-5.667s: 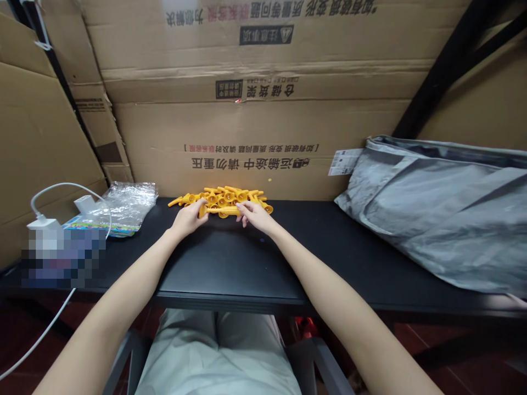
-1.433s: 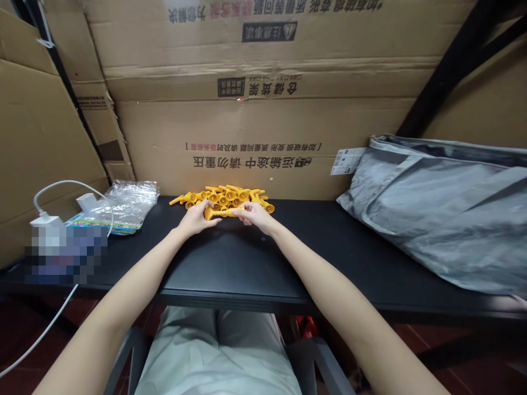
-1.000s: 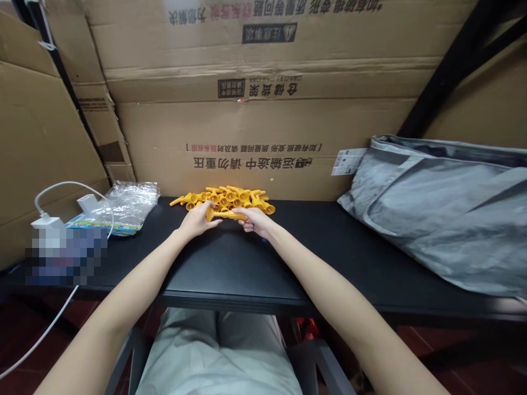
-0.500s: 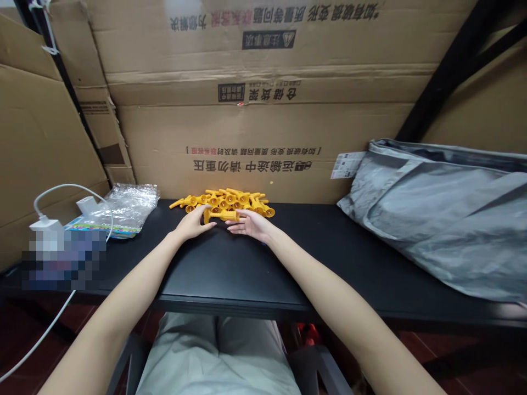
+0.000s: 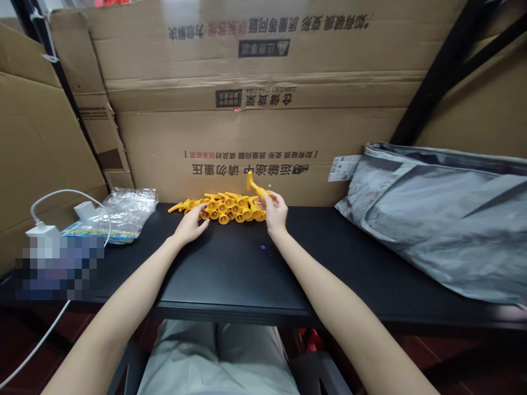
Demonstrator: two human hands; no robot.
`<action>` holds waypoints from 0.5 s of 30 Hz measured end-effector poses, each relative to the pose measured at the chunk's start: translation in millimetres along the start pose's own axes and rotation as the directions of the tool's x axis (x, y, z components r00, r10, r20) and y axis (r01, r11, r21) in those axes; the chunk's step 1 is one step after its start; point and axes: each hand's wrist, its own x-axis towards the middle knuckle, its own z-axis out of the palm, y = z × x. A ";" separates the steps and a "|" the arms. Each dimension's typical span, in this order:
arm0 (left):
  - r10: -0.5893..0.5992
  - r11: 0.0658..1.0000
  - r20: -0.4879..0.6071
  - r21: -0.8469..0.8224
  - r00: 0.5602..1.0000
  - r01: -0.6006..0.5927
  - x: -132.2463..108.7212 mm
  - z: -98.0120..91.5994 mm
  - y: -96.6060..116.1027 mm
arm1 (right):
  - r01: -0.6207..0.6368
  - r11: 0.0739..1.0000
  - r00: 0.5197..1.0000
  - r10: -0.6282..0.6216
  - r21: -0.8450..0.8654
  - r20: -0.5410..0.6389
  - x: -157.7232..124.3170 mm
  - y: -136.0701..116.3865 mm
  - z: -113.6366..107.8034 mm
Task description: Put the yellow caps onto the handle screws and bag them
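Between my right thumb and fingers is a yellow plastic piece with a flared cup end and a T-shaped handle; my right hand point(image 5: 276, 211) is closed on the cup end. The handle of this yellow T-handled piece point(image 5: 257, 188) points up and to the left, above the pile. My left hand point(image 5: 191, 224) is open at the left front of the pile, thumb and fingers apart. Several similar yellow pieces point(image 5: 229, 203) lie heaped against the cardboard, most with their round cup ends facing me.
The black tabletop point(image 5: 230, 269) carries a grey fabric bag point(image 5: 436, 219) at right. Clear plastic packaging point(image 5: 134, 211), a white charger with cable point(image 5: 43, 236) and a blurred-out item lie at left. A cardboard sheet point(image 5: 255, 129) stands behind. A small blue spot point(image 5: 262, 247) marks the table.
The yellow piece that lay level between both hands has risen to the right in my right hand and tilted handle-up. My left hand has let go of it and stays near the pile.
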 end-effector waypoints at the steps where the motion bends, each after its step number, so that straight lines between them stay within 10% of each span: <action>1: -0.005 1.000 0.007 -0.003 1.000 0.005 -0.2 0.9 -0.4 | 0.054 0.995 0.999 -0.053 -0.079 0.004 0.9 4.9 -2.3; 6: -0.012 1.000 0.032 -0.007 0.999 0.012 -0.1 2.3 -1.2 | 0.320 0.779 0.946 -0.225 -0.540 0.235 -1.9 20.7 -6.5; 15: 0.010 0.999 0.029 0.035 1.000 -0.011 0.8 2.4 -1.1 | 0.332 0.592 0.914 -0.007 -0.735 0.407 -7.2 25.6 1.8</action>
